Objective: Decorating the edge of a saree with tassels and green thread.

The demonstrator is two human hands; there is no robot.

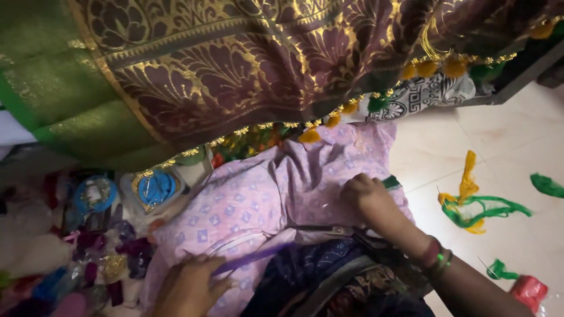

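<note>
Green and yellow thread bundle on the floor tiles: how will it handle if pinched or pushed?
The thread bundle is probably floppy: its strands curl loosely across the tiled floor. Likely very light, so a push may drag or scatter it rather than slide it whole. No hand touches it; the right hand rests on lilac cloth.

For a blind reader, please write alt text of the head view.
Two hands rest on pink patterned cloth: the left hand holds a purple strip, the right hand presses the cloth. Maroon-gold fabric hangs above.
</note>
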